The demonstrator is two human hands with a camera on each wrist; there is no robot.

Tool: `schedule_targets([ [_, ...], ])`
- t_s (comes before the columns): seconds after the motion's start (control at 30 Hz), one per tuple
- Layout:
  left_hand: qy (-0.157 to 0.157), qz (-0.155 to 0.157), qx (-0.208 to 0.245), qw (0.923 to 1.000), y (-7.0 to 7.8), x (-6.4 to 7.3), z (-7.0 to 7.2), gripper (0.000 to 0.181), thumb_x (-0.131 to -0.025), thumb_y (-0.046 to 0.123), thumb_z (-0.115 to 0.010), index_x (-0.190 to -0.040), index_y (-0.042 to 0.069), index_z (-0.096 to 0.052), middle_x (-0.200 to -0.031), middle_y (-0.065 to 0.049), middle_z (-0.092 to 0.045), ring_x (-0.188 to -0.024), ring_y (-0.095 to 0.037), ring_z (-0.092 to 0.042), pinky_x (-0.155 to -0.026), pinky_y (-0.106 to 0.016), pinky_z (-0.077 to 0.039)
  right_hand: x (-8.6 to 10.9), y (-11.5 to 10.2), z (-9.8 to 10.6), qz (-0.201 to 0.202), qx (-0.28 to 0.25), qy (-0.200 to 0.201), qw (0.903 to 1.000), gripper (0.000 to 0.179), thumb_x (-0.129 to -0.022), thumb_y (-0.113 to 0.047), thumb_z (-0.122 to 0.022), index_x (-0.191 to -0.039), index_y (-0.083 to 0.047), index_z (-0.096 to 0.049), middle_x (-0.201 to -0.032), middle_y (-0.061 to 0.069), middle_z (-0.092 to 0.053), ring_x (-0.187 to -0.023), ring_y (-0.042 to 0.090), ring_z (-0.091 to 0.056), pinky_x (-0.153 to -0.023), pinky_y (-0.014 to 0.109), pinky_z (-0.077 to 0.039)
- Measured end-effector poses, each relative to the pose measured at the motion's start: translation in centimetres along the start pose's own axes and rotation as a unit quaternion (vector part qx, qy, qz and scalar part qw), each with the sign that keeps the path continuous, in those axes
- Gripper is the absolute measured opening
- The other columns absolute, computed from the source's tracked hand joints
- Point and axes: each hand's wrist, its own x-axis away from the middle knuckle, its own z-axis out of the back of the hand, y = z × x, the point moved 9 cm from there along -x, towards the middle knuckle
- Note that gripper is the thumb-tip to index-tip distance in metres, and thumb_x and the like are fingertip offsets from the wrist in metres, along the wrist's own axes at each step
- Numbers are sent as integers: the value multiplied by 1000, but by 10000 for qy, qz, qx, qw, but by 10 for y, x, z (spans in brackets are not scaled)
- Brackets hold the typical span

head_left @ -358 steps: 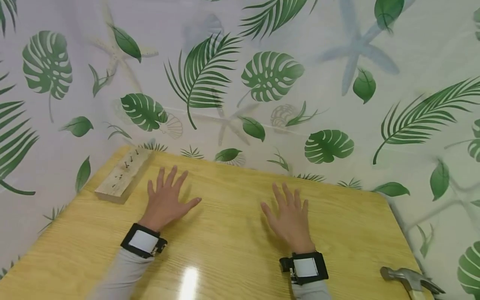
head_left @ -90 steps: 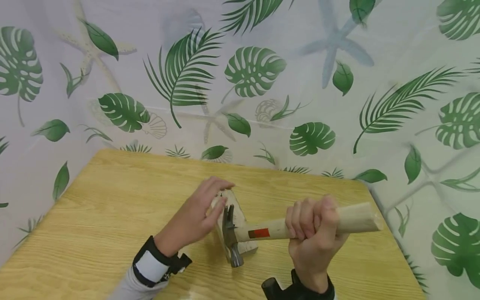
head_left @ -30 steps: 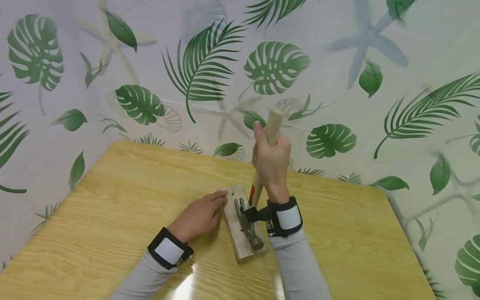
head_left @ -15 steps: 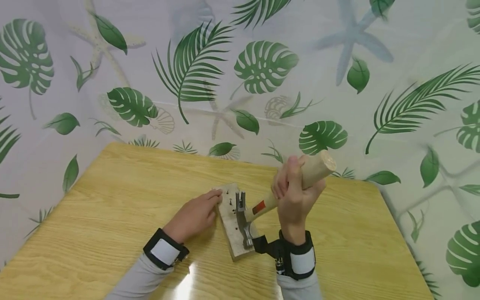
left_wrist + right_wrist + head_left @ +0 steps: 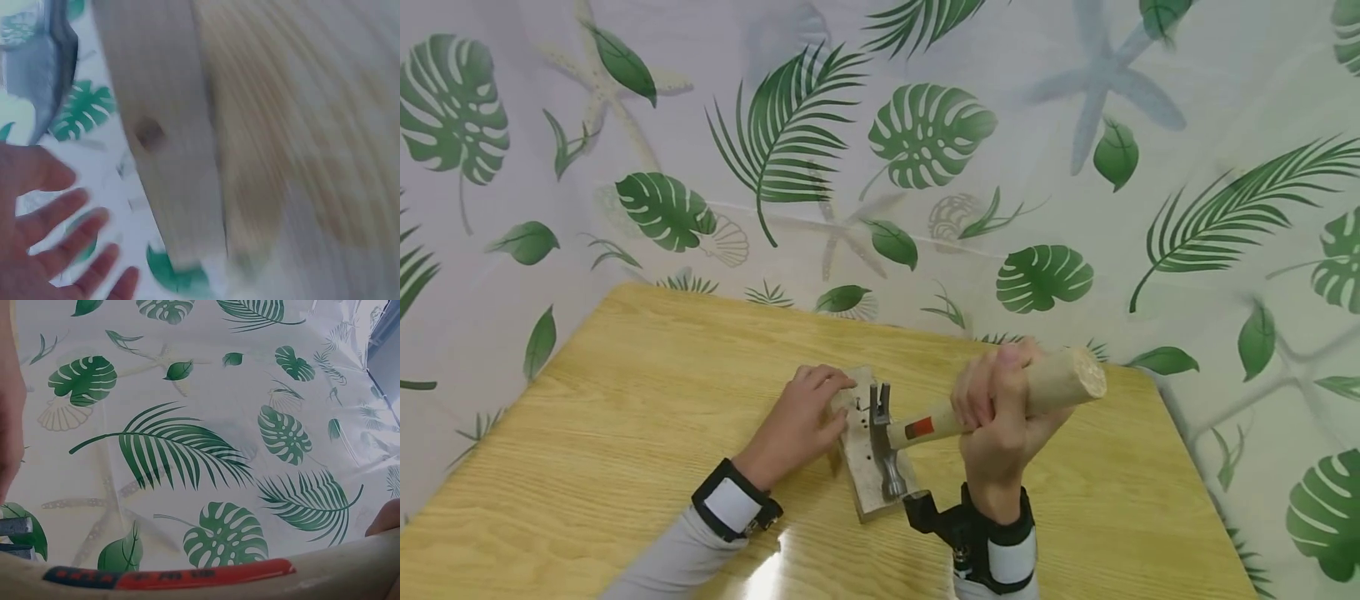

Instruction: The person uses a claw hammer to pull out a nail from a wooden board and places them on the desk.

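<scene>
A pale wooden block [image 5: 868, 493] lies on the table with small nails [image 5: 858, 405] and dark holes along its top. My right hand [image 5: 1003, 417] grips the wooden handle of a claw hammer [image 5: 882, 442], and the handle slants up to the right. The hammer's head is over the block, claw pointing away from me. My left hand [image 5: 797, 421] is at the block's far left side, thumb apart from loosely bent fingers. In the left wrist view those fingers [image 5: 69, 240] are spread beside the block [image 5: 175, 181]. The right wrist view shows the hammer handle [image 5: 175, 578] with its red label.
The yellow wood-grain table [image 5: 647, 400] extends around the block on both sides. Behind and beside it hangs a white sheet [image 5: 940, 267] printed with green leaves and starfish. A glare spot shines near the table's front edge.
Earlier, the block lay back left and the hammer front right, both hands empty. Within the last second the handle has swung down rightward, and the left hand has loosened from the block's edge.
</scene>
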Motion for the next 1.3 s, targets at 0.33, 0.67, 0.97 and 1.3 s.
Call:
schedule_targets([
  [0.33,361,-364,663,9965,23,0,2,19,-88,12,-79,-106,19,-76,-105,7,-75,-97,-14,-58,-87,-36,-47,0,-14,-1,36,-225,47,9997,32,-101,4,-42,-69,0,-37,-45,0,-25,-33,7,-24,-32,18,-23],
  [0.67,1017,-532,692,9910,22,0,21,10,-91,11,-76,-97,18,-74,-93,9,-72,-86,-17,-60,-80,-36,-44,0,-14,-7,-218,-518,-137,9983,30,-101,4,-42,-72,0,-39,-46,0,-26,-34,7,-25,-32,17,-24],
  [0.97,531,1631,261,9848,-63,9,49,15,-93,12,-66,-103,7,-76,-92,-4,-73,-79,-18,-65,-67,-32,-51,-1,-13,-6,-232,-441,-154,9986,21,-100,6,-41,-80,2,-47,-46,0,-26,-33,7,-25,-31,17,-23],
  [1.3,199,3123,-618,9478,-146,46,92,12,-86,8,-67,-88,-2,-75,-85,-18,-72,-62,-27,-61,-50,-34,-46,-2,-6,-8,-314,-12,-296,9991,28,-97,8,-40,-70,1,-39,-44,0,-27,-32,7,-24,-30,18,-23],
])
